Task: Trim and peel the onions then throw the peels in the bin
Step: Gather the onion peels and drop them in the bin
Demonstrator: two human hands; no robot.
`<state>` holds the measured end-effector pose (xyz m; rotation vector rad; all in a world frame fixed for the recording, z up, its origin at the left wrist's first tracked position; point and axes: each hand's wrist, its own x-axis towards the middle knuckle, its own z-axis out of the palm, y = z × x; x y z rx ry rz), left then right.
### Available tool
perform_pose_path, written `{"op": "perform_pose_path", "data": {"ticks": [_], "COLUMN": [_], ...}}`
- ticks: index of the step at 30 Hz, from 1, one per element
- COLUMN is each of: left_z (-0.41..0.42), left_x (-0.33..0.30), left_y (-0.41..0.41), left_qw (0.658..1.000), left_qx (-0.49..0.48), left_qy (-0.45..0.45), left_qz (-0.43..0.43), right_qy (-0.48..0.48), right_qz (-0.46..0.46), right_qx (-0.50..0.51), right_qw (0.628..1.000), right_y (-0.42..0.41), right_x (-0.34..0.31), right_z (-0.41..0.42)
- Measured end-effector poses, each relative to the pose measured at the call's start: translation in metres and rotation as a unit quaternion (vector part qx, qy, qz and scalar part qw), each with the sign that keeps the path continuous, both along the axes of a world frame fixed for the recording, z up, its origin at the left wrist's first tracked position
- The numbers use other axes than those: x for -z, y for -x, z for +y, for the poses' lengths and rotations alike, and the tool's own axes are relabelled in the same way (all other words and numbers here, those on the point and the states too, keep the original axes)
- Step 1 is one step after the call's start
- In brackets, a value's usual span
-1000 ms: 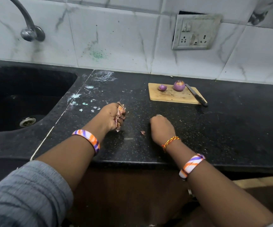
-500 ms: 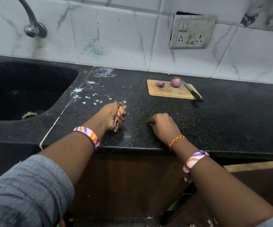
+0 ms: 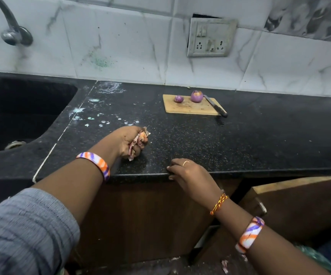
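Observation:
My left hand (image 3: 128, 140) rests on the black counter, shut on a crumpled bunch of onion peels (image 3: 138, 140). My right hand (image 3: 188, 173) sits at the counter's front edge with its fingers curled over the rim; whether it holds a scrap is hidden. Two peeled purple onions, a small one (image 3: 179, 98) and a bigger one (image 3: 196, 96), stand on a wooden cutting board (image 3: 188, 108) at the back. A black-handled knife (image 3: 216, 106) lies along the board's right side.
A black sink (image 3: 21, 112) with a tap (image 3: 11, 30) lies to the left. A wall socket (image 3: 210, 39) is above the board. Below the counter a wooden cabinet door (image 3: 299, 203) stands ajar. Peel scraps (image 3: 224, 265) lie on the floor.
My right hand has slid back from the counter's middle to its front edge. The left hand stays closed on the peels. The view has pulled back and down.

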<state>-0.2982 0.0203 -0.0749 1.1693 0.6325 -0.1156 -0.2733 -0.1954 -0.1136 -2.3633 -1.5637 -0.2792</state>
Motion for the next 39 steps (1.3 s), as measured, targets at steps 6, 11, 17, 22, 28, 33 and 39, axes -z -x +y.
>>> {"op": "perform_pose_path", "data": {"ticks": [6, 11, 17, 22, 28, 33, 39], "left_z": [-0.005, -0.004, -0.005, -0.01, -0.009, -0.018, 0.01], "left_x": [-0.006, -0.007, -0.009, -0.008, -0.019, -0.031, -0.03], "left_y": [0.002, 0.006, 0.002, 0.002, 0.006, 0.015, 0.049], "left_qw": [0.999, 0.998, 0.997, 0.995, 0.993, 0.987, 0.976], "left_qx": [0.051, 0.059, 0.069, 0.093, 0.121, 0.092, -0.098], "left_qy": [-0.007, -0.017, -0.02, -0.039, 0.002, 0.104, 0.138], "left_qz": [0.008, 0.009, 0.013, 0.029, 0.008, -0.083, -0.14], "right_qy": [0.058, 0.057, 0.035, 0.075, -0.423, -0.41, -0.311], "right_qz": [0.052, 0.178, 0.136, 0.095, 0.41, 0.234, 0.056], "right_qx": [0.007, 0.017, 0.064, 0.067, 0.153, 0.102, -0.02], "right_qw": [0.997, 0.982, 0.988, 0.99, 0.793, 0.876, 0.948], "right_y": [-0.006, -0.023, -0.019, -0.01, -0.009, 0.008, 0.044], "right_x": [-0.025, -0.043, -0.037, -0.038, -0.064, -0.07, -0.051], "right_z": [0.007, 0.005, 0.008, 0.02, 0.038, 0.076, 0.114]}}
